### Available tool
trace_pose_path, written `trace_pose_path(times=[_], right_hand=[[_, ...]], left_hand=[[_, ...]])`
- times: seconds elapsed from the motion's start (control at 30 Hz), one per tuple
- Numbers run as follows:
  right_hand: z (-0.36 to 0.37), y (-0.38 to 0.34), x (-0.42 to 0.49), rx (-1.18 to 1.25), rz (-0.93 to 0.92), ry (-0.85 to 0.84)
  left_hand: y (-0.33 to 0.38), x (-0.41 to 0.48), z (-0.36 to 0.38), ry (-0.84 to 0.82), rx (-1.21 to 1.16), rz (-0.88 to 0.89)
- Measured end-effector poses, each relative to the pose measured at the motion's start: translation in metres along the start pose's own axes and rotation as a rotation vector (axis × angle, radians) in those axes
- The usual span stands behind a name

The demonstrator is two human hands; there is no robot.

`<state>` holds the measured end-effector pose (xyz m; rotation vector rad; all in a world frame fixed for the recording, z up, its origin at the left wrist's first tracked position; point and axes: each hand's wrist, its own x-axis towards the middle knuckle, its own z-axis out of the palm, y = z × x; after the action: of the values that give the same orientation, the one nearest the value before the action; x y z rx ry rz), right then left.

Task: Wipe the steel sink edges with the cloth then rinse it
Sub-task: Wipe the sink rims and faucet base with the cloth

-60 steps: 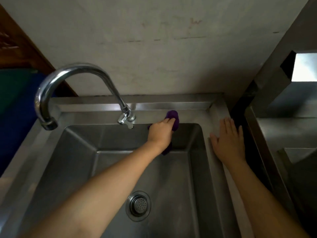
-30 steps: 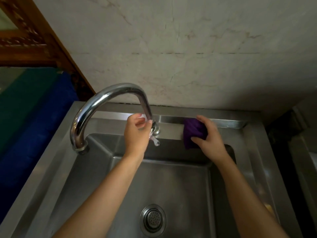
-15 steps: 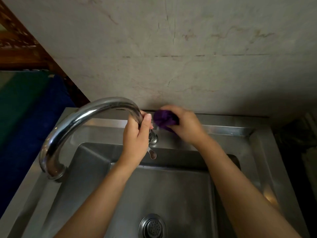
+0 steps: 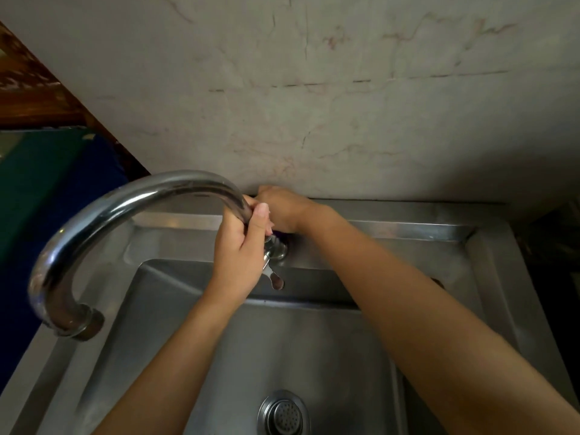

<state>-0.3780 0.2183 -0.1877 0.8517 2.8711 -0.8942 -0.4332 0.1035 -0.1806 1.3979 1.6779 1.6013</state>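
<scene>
Only a tiny bit of the purple cloth point(image 4: 278, 235) peeks out behind the tap point(image 4: 147, 196), on the sink's point(image 4: 392, 233) back edge. The right hand point(image 4: 284, 210) is closed over it. The left hand point(image 4: 240, 251) grips the tap's stem.

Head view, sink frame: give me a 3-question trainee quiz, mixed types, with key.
1. True or false: water is running from the faucet spout.
2. Multiple choice: the left hand grips A) the drain strainer, B) the faucet neck near its base, C) the sink's right rim.
3. Short answer: how much of the purple cloth shows under the right hand?

Key: 1) False, no stream is visible. 2) B. 3) Only a small sliver by the faucet base; the hand, at the sink's back ledge against the wall, hides the rest.
</scene>
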Motion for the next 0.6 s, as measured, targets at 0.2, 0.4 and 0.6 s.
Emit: trace_pose_path(times=[0.2,0.4,0.6], right_hand=[[0.012,0.029,-0.025,0.105,-0.033,0.096],[0.027,0.047,-0.054,0.049,0.088,0.263],[0.030,0.060,-0.104,-0.151,0.137,0.426]], left_hand=[[0.000,0.009,-0.005,-0.069,0.013,-0.005],[0.002,0.010,-0.004,-0.061,0.013,-0.008],[0.003,0.011,-0.002,-0.067,0.008,-0.028]])
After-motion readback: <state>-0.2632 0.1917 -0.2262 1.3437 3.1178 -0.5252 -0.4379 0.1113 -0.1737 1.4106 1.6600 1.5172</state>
